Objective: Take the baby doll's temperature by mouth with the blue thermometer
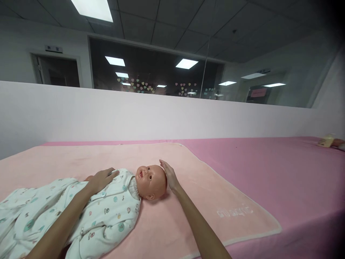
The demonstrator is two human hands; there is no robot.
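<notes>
Already dressed and laid on a peach blanket [199,201], a baby doll [118,207] is lying under the left hand's [101,181] loosely spread fingers, while the right hand's [169,175] straightened fingers are lining its head [152,181], neither yet taking a grip.

The doll [155,185] has a plain orange-tan head with dark eyes and a reddish mouth. Its suit [114,212] is white, scattered with small prints — teal, green, orange and black. The blanket [198,180] is peach, with pale trim along its edges and whitish lettering [235,211] towards its near right corner. Past the blanket's right edge, the sheet [256,169] is a stronger, plain pink, with a pale yellow object [326,141] by its far right corner. Beyond the sheet's far edge the wall [161,117] is white — above it, pastel heart stickers [146,87] and a pink sign [258,92].
</notes>
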